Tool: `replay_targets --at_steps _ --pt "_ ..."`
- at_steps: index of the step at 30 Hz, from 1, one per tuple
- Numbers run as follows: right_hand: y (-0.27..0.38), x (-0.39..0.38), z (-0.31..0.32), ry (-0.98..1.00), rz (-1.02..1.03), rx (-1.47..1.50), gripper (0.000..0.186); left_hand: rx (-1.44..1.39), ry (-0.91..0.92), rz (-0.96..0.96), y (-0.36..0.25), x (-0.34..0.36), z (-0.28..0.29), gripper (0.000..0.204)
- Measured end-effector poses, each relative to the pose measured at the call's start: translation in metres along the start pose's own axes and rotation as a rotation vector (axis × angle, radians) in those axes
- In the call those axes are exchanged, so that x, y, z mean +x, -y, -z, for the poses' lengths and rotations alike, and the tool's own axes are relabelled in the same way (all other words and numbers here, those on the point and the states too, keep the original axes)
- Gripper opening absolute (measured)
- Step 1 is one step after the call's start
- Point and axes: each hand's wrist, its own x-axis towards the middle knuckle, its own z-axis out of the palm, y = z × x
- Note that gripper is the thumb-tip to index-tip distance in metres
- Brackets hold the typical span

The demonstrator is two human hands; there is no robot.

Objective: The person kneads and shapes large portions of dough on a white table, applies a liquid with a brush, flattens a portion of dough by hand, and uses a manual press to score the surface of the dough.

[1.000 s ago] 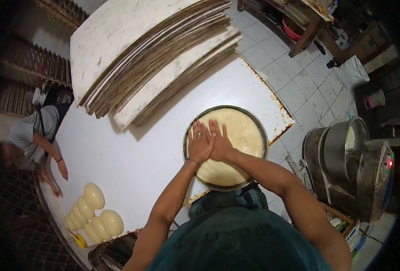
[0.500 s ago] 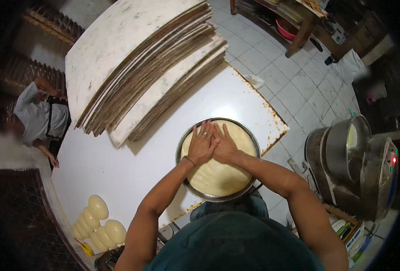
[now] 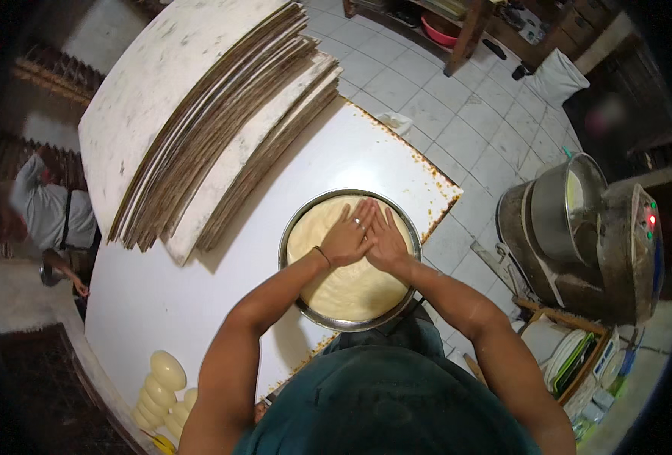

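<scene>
My left hand [image 3: 345, 236] lies flat on pale dough [image 3: 348, 294] in a round metal pan [image 3: 283, 254], fingers stretched out and a ring on one. Beside and partly under it, my right hand [image 3: 387, 246] presses flat on the same dough, its fingers extended toward the pan's far right. The pan sits at the edge of a white table [image 3: 158, 303] with rusty borders. Several smooth pale dough balls [image 3: 166, 371] are grouped at the table's lower left.
A tall stack of curved-looking boards [image 3: 169, 106] covers the table's back. A machine with a steel bowl [image 3: 548, 220] stands right, above a crate [image 3: 571, 356]. Another person [image 3: 55, 212] is at the left by racks. A wooden bench [image 3: 465, 45] and white sack [image 3: 556, 76] stand behind.
My hands have shifted rightward across the dough, still flat and overlapping. The other person has drawn back from the table's left edge. The whole view has shifted.
</scene>
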Motion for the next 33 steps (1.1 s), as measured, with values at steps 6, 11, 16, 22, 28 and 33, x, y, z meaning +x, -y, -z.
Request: replay_targets --at_steps 6,11,16,22,28,33 --pt "0.003 0.000 0.006 0.012 -0.113 -0.169 0.071 0.101 -0.026 -0.036 0.003 0.008 -0.007 0.079" --pt "0.007 -0.022 0.003 0.043 -0.243 -0.047 0.069 0.045 0.033 0.008 -0.026 0.007 0.013 0.078" --pt "0.020 -0.029 -0.008 -0.081 -0.436 -0.152 0.071 0.110 -0.018 -0.166 -0.004 0.008 -0.020 0.085" --pt "0.017 -0.042 -0.017 -0.039 -0.401 -0.074 0.067 0.101 -0.152 0.100 -0.027 -0.008 -0.029 0.077" --pt "0.056 -0.058 -0.026 -0.087 -0.386 -0.173 0.059 0.055 -0.231 0.324 -0.054 -0.064 -0.052 0.066" --pt "0.054 -0.049 -0.014 0.046 -0.346 -0.230 0.062 0.030 -0.205 0.321 -0.047 -0.062 -0.043 0.073"
